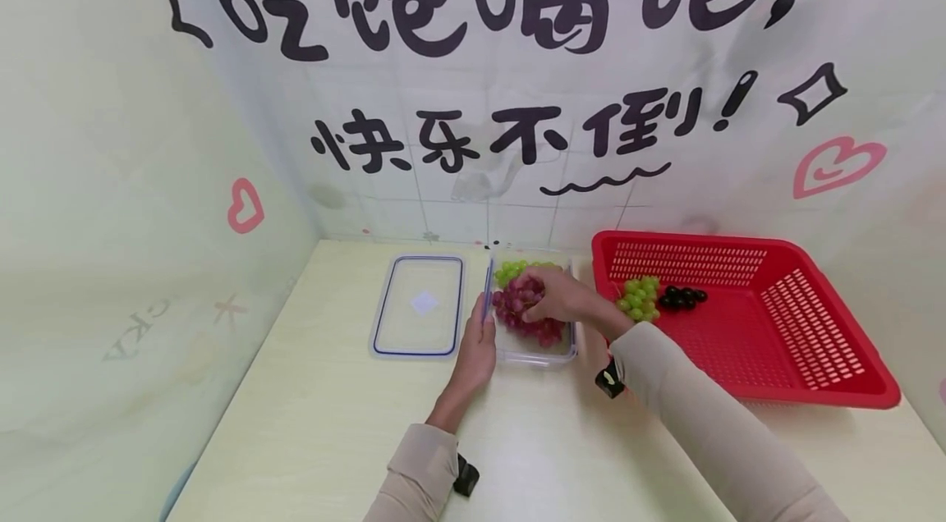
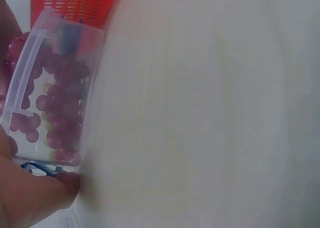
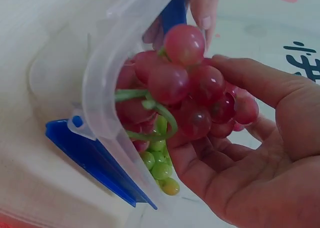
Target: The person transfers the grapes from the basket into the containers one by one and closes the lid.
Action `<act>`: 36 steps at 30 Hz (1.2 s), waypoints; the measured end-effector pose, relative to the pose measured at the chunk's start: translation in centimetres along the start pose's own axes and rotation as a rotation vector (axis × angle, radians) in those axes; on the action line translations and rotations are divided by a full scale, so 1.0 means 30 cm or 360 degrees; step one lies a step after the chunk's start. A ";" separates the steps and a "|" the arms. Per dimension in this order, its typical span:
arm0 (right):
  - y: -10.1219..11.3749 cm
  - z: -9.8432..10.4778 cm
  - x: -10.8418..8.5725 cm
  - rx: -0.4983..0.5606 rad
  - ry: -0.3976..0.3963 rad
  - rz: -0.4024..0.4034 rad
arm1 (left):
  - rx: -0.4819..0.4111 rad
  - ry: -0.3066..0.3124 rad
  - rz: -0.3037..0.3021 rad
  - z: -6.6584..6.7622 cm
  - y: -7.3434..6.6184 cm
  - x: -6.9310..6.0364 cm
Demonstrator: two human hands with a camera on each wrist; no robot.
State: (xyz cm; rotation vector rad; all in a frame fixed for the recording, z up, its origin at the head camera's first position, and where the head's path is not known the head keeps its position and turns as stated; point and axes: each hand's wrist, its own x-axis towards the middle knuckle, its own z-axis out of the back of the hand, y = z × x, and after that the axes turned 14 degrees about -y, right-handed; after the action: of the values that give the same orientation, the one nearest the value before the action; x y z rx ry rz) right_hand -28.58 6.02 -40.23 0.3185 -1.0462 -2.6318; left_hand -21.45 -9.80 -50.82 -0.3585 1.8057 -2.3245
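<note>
A clear plastic food container [image 1: 535, 359] with blue side clips stands on the table. Inside lie red grapes [image 1: 543, 331], with green grapes [image 1: 508, 271] at its far end. My right hand [image 1: 560, 296] reaches over the container and holds a bunch of red grapes [image 3: 195, 87], fingers and thumb curled round it. A green stem shows at the bunch's side in the right wrist view. On the container's left side, my left hand [image 1: 476, 348] grips the wall by the raised blue clip [image 1: 488, 288]. Its thumb [image 2: 62, 190] is by the near corner.
To the left lies a clear lid [image 1: 417, 341] with a blue seal. A red plastic basket [image 1: 776, 325] stands at the right, holding green grapes [image 1: 639, 299] and black grapes [image 1: 681, 298]. A printed wall covering [image 1: 458, 210] rises behind the table.
</note>
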 end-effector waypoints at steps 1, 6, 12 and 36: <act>-0.001 -0.003 -0.002 -0.0005 0.0013 0.0023 | 0.0004 -0.0001 0.0002 0.000 -0.001 0.000; -0.003 -0.011 -0.010 -0.0024 0.0047 0.0096 | 0.0010 -0.0003 0.0006 0.000 -0.004 0.000; -0.006 -0.016 -0.011 -0.0038 0.0083 0.0116 | 0.0003 0.0005 0.0000 -0.001 -0.006 0.002; -0.007 -0.013 -0.009 0.0101 0.0183 0.0240 | -0.0005 0.0030 -0.0028 0.003 0.005 -0.001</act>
State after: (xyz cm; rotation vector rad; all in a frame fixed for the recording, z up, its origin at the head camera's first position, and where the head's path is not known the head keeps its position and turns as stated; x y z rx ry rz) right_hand -28.26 6.02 -40.63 0.3838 -1.0733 -2.4210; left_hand -21.41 -9.91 -50.94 -0.3551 1.8227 -2.3446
